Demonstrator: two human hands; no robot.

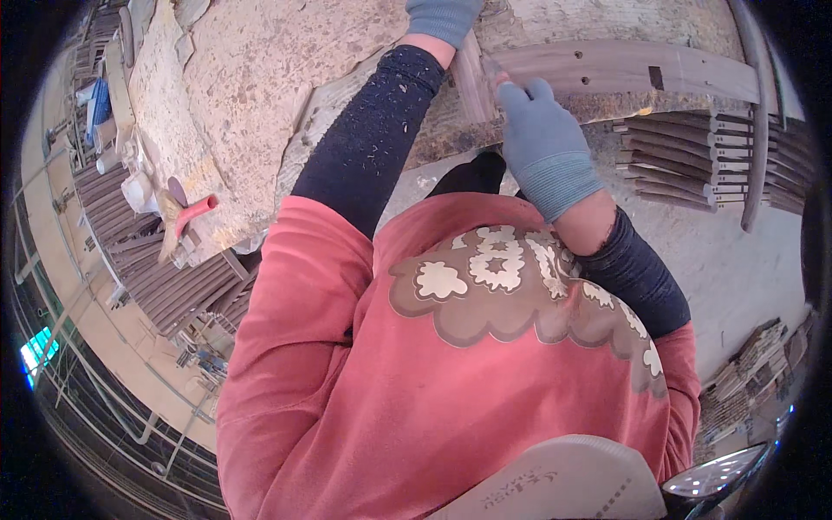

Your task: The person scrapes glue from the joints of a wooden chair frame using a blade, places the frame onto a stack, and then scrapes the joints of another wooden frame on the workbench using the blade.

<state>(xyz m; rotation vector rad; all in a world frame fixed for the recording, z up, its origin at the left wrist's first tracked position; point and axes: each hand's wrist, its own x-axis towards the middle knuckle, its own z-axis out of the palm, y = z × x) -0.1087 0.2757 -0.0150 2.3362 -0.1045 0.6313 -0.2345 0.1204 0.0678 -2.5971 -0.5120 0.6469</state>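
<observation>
At the top edge, my left hand (444,19) in a grey-blue knit glove rests by the upper end of a short brown wooden piece (473,85); its fingers lie out of view. My right hand (544,143), gloved alike, is closed around a small tool with a reddish handle (503,78) and a narrow greyish blade. The blade points up and left, near the joint between the short piece and a long, slightly curved wooden part (620,68). That long part has small round holes and a dark rectangular slot.
A worn, stained workbench (251,95) spreads under the wood. A red tubular object (198,214) lies at its left edge. Stacked wooden parts (667,156) stand beyond it on the right, with more stacked slats (165,251) on the left. A long rod-like piece (758,130) crosses the right side.
</observation>
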